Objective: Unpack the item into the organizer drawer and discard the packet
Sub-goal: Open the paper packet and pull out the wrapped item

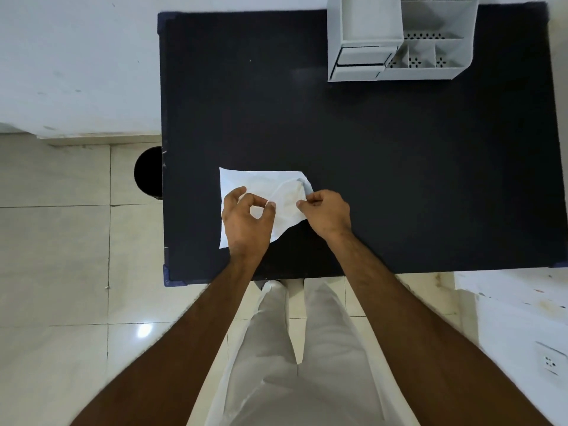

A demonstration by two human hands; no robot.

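A white packet [261, 182] lies flat on the black table [399, 167], near its front left. My left hand [246, 219] rests on the packet's left half, thumb and forefinger pinching its upper layer. My right hand [327, 212] pinches the packet's right edge, where a greyish item [302, 184] shows faintly at the corner. The grey organizer [399, 38] stands at the table's far right, and its small drawer [361, 58] sits closed at its lower left.
A round black bin [149, 172] stands on the tiled floor, just left of the table. White walls run along the left and behind. A white ledge with a wall socket [550, 361] is at the lower right. My legs stand at the table's front edge.
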